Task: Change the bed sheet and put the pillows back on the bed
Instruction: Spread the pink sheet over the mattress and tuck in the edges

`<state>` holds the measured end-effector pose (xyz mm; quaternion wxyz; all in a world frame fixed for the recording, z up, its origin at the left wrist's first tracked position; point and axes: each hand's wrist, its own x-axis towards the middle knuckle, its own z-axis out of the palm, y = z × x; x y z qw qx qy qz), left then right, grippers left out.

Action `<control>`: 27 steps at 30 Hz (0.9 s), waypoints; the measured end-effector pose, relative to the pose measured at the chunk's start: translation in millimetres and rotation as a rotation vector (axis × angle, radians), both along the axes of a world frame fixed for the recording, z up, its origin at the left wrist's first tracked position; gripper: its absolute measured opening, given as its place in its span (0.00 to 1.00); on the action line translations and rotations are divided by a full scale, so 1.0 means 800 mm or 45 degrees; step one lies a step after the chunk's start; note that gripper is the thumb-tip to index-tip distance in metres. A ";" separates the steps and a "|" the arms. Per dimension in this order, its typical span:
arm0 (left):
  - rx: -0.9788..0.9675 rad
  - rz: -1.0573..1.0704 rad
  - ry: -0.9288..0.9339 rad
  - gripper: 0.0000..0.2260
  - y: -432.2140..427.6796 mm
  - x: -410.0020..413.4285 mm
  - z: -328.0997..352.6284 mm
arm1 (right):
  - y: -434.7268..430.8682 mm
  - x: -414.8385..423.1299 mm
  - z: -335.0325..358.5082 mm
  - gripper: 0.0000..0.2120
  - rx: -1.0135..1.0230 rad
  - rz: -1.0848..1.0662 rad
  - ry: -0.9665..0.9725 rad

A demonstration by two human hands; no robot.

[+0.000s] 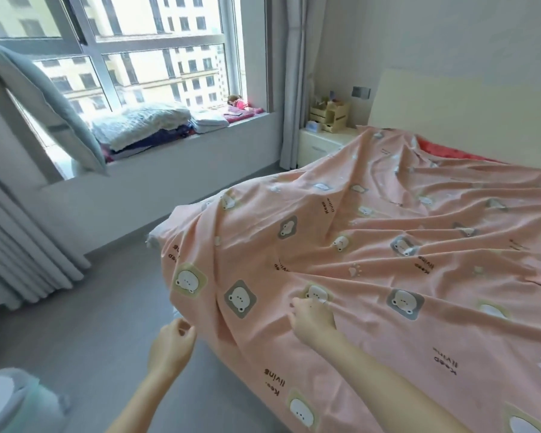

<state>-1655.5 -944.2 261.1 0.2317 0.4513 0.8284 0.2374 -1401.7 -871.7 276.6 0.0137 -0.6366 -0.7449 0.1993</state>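
Where the pink printed cotton bed sheet (372,245) drapes over the near left corner of the bed, both bare hands are at work. The right hand (313,317) lies on top of the sheet close to that corner. Its fingers are curled into the fabric and grip a small gather of it, and creases fan out from this point across the bed. The left hand (172,345) is lower, off the side of the bed and just beside the hanging edge of the sheet. Its fingers are bent inward toward the thumb with only a narrow gap. Whether they pinch the edge cannot be determined.

The sheet covers most of the bed and is heavily wrinkled. It carries white bear faces on grey and yellow-green patches, paw marks and the dark lettering "Keep living". On the left side it hangs down toward the grey floor (91,307). A white mattress corner (156,235) shows beyond its left edge. At the head end the sheet stops short, exposing a red underlay (434,148) below the cream headboard (450,104).

A pale grey-green pillow (53,98) leans tilted at the far left, well apart from the bed. Folded textiles (144,126) are stacked on the window sill.
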 end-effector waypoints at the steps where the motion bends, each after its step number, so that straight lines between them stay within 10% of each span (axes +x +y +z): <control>1: -0.001 0.027 -0.018 0.04 0.013 -0.017 -0.004 | 0.020 -0.023 -0.002 0.14 0.008 0.055 -0.032; 10: -0.010 0.290 -0.083 0.06 0.181 -0.185 -0.005 | 0.233 -0.228 -0.023 0.19 -0.022 0.186 0.197; 19: -0.120 0.315 -0.216 0.12 0.378 -0.284 -0.052 | 0.395 -0.356 -0.066 0.18 0.034 0.458 -0.069; 27: -0.268 -0.004 -0.262 0.28 0.613 -0.368 -0.127 | 0.541 -0.424 -0.105 0.31 -0.157 -0.049 -0.063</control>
